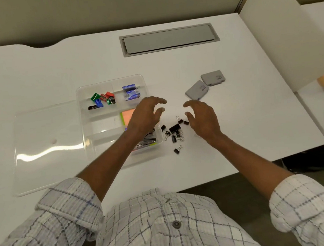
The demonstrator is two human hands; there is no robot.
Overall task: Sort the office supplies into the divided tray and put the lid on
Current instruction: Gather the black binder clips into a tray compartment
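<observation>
I see both hands empty, fingers loosely curved: left hand [146, 112] over tray [110, 80] right edge, right hand [202, 119] just beside loose binder clips [174, 130], likely flanking to scoop. Lid [47, 144] left of tray, off for access.

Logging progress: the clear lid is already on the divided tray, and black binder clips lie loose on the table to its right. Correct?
No. In the head view the clear lid lies flat on the table left of the divided tray, not on it. The black binder clips do lie loose to its right.
</observation>
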